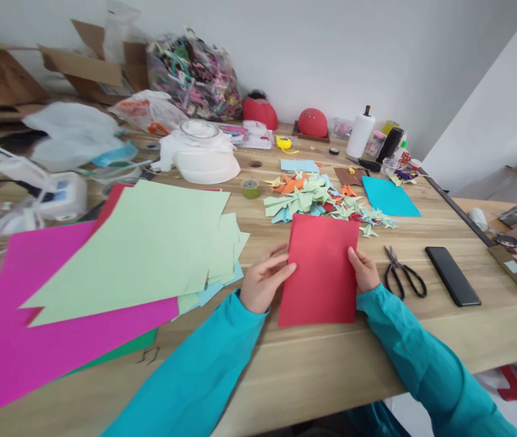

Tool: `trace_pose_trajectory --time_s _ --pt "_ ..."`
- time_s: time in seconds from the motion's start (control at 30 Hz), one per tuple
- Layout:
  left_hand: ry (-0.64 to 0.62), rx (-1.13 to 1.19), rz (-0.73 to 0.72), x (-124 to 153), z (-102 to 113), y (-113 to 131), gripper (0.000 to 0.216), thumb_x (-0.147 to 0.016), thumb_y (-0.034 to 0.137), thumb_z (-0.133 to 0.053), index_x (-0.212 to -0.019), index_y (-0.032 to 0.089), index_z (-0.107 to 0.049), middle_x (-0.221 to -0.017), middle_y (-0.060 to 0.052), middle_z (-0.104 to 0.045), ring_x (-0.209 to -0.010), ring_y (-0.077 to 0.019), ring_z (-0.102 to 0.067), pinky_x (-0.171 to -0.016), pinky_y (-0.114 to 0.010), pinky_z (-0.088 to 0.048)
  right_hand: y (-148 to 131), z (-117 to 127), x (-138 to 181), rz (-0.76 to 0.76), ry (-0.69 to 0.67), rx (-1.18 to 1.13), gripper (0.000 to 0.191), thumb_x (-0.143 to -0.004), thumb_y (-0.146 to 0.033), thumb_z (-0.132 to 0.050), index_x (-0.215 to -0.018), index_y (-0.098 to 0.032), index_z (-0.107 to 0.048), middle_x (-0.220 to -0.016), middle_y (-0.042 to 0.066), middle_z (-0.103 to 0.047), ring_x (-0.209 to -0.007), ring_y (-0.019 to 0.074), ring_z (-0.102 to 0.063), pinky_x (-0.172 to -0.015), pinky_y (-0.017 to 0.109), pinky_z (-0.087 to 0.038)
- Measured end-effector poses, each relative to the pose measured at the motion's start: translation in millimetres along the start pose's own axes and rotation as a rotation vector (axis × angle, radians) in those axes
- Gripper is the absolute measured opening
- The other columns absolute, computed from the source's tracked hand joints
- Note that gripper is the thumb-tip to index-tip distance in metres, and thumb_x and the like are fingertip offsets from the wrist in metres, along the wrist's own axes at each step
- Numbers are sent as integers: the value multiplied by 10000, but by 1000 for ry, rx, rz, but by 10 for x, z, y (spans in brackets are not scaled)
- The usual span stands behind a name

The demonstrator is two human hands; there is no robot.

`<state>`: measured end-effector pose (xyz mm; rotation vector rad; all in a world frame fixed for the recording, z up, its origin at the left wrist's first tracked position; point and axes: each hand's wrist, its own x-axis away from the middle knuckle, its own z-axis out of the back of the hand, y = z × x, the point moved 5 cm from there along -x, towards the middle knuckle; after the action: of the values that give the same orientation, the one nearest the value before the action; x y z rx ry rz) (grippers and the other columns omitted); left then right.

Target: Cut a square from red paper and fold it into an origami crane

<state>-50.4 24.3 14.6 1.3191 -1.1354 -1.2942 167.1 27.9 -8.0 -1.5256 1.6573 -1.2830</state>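
Observation:
A red sheet of paper is held up in front of me above the wooden table; a second edge at its top left suggests it is folded or doubled. My left hand is at its left edge, thumb over the front and fingers at the side. My right hand pinches the right edge, with the thumb on the front and the other fingers behind, partly hidden. Just beyond the paper lies a pile of folded paper shapes in green, orange, blue and red. Black-handled scissors rest right of my right hand.
Large sheets of light green paper overlap magenta paper on the left. A black phone lies at the right, with a turquoise sheet farther back. A tape roll sits beyond my left hand. Bags and boxes line the wall.

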Motion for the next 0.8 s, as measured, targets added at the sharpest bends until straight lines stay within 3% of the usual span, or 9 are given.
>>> trace_pose_trajectory --time_s 0.1,0.17,0.3,0.4,0.53,0.67,0.8 --pt "-206 -37 12 66 -142 42 307 -735 451 -632 -865 191 -729 -1080 -86 -665 -1006 -257 -601 -846 -389 -512 -7 -12 17 8 -5 1 369 -522 -459 -792 -777 -211 -697 -696 -3 -724 -799 240 -682 -715 359 -553" --pt "-323 -151 -87 130 -208 119 301 -784 446 -578 -877 200 -725 -1030 -77 -688 -937 -250 -625 -826 -402 -518 -6 -17 24 5 -21 26 370 -533 -469 -783 -781 -209 -693 -721 5 -727 -818 246 -680 -707 357 -554" --pt "-430 -233 -350 239 -229 263 429 -843 523 -442 -946 209 -715 -1069 -92 -680 -1092 -281 -563 -963 -450 -437 33 -21 18 -28 -75 104 401 -545 -516 -758 -785 -202 -690 -749 22 -730 -808 252 -683 -667 346 -552" --pt "-363 -31 -177 199 -156 157 617 -870 599 -255 -972 199 -714 -1013 -93 -701 -1093 -284 -572 -936 -466 -466 60 -33 8 -20 -105 127 435 -558 -549 -736 -808 -195 -690 -767 35 -733 -811 251 -682 -652 332 -547" --pt "-150 44 47 83 -15 18 530 -755 594 -535 -1000 156 -706 -971 -103 -715 -1024 -311 -612 -897 -455 -494 84 -68 7 -25 -155 105 428 -562 -537 -738 -799 -184 -693 -755 41 -731 -778 243 -683 -657 337 -545" --pt "1 -211 -10 -50 246 158 433 -700 409 -635 -1060 173 -680 -1077 -80 -686 -1070 -300 -590 -940 -436 -465 71 -19 -38 -17 -161 148 393 -525 -478 -777 -768 -181 -694 -703 20 -724 -686 220 -679 -670 350 -544" --pt "-32 -677 -139 -185 567 257 496 -654 198 -522 -1135 221 -638 -1133 -42 -660 -1050 -279 -602 -897 -399 -504 2 143 -151 42 -63 193 398 -513 -496 -768 -746 -183 -692 -659 0 -715 -656 215 -674 -677 358 -545"
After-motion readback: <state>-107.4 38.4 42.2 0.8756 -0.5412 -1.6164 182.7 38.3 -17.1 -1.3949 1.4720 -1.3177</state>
